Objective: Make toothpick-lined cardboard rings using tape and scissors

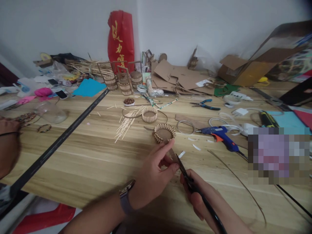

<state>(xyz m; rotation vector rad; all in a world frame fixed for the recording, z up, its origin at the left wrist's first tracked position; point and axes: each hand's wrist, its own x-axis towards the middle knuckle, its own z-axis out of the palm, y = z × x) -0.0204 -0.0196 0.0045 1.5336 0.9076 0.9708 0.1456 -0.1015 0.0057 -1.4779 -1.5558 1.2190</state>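
Note:
Black scissors are gripped in my right hand, their blades pointing up and left. My left hand, wearing a watch, pinches a narrow brown strip that meets the scissor blades. Just beyond my left fingertips is a small round basket wall of short pale sticks with a brown band. Whether the strip joins this ring is hidden by my fingers. A second stick ring stands behind it, beside a loose pile of thin sticks.
A blue glue gun, a metal ring and pliers lie to the right. Handled baskets stand at the back by cardboard sheets. Another person's arm rests at left, near a clear jar.

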